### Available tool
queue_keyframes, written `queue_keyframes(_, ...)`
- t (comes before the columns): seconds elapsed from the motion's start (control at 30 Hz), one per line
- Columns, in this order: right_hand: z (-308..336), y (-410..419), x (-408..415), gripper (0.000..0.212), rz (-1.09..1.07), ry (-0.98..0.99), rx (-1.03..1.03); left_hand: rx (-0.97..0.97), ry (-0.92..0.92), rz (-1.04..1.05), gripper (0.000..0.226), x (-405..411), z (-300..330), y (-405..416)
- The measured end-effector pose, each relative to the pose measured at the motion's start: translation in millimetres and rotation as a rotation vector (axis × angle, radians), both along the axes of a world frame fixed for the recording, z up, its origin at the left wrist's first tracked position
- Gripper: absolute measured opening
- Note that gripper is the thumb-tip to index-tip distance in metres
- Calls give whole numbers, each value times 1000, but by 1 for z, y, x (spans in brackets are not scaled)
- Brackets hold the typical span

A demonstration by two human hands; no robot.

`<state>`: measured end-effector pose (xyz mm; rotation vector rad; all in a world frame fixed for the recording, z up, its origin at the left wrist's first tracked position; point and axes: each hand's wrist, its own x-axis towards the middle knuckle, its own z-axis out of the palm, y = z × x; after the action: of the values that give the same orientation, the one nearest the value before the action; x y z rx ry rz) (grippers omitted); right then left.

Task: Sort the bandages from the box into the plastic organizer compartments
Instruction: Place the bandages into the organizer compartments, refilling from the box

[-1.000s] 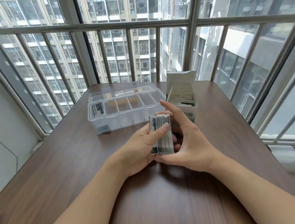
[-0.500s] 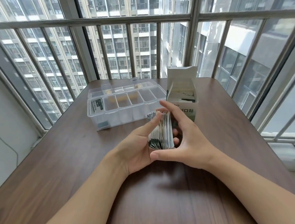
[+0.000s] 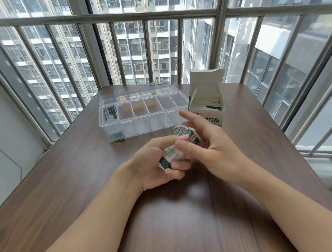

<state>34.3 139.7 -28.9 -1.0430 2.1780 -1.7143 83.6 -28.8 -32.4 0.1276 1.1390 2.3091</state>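
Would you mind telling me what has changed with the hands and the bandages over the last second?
The stack of bandages, held upright on edge a second ago, has been tipped and fanned out flat. The left hand now curls around its lower end, and the right hand presses its thumb on top with the forefinger lifted. The organizer, the box and the table stayed put.
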Motion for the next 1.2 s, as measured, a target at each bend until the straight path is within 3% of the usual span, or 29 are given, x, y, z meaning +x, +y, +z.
queue_keyframes(0.13,8,4,-5,36,4,-128,-98,-6,7,-51,23,2,3,-1)
queue_keyframes(0.27,11,7,-5,22,48,-176,-191,28,34,-100,22,4,4,0)
queue_keyframes(0.4,8,5,-6,8,-32,-86,-176,-2,59,-127,31,5,6,0)
queue_keyframes(0.53,6,2,-3,9,-122,29,-146,-19,36,-165,39,7,7,-4)
queue_keyframes(0.63,8,3,0,9,-163,-10,-199,-148,66,-159,49,9,6,-9)
queue_keyframes(0.77,11,5,-1,10,-146,0,-180,-303,120,-20,26,8,4,-4)
queue_keyframes(0.93,16,11,0,30,-39,-162,-199,-264,115,-38,20,10,7,-2)
queue_keyframes(1.2,21,14,4,28,50,-436,-277,-277,77,41,26,10,11,-5)
